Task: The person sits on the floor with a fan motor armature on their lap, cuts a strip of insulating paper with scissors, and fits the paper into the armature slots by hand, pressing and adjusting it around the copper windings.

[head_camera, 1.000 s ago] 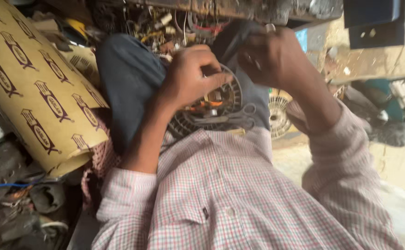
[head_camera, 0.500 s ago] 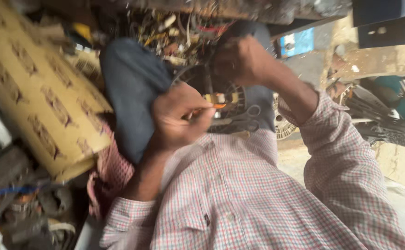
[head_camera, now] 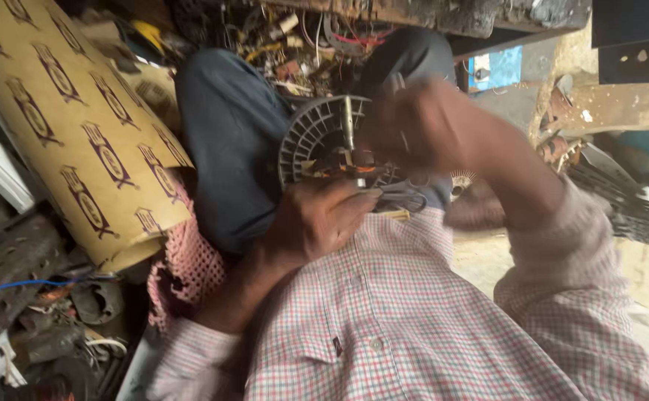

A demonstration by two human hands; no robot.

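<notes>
On the lap, against the dark trouser leg [head_camera: 228, 141], rests a round grey fan motor [head_camera: 324, 141] with a slotted rim, a steel shaft [head_camera: 348, 122] standing through its middle and copper windings showing near the lower edge. The left hand [head_camera: 317, 219] lies just below the motor, knuckles toward the camera, fingers curled and pinched together at the motor's lower edge, beside the windings; what it pinches is too small to tell, though a dark loop like a scissors handle [head_camera: 406, 200] shows just right of its fingertips. The right hand [head_camera: 421, 126] is at the motor's right side, blurred, fingers bent over the rim; I cannot tell whether it grips the rim or only touches it. So the motor sits between the two hands, left below and right beside, both touching or nearly so. Left of the motor, beyond the knee, leans a roll of tan printed paper [head_camera: 72, 126]. Above the motor lies a heap of wires and scrap parts [head_camera: 295, 37]. Below it spreads the checked shirt [head_camera: 413, 319], and a pink mesh cloth [head_camera: 187, 267] lies below the roll.
</notes>
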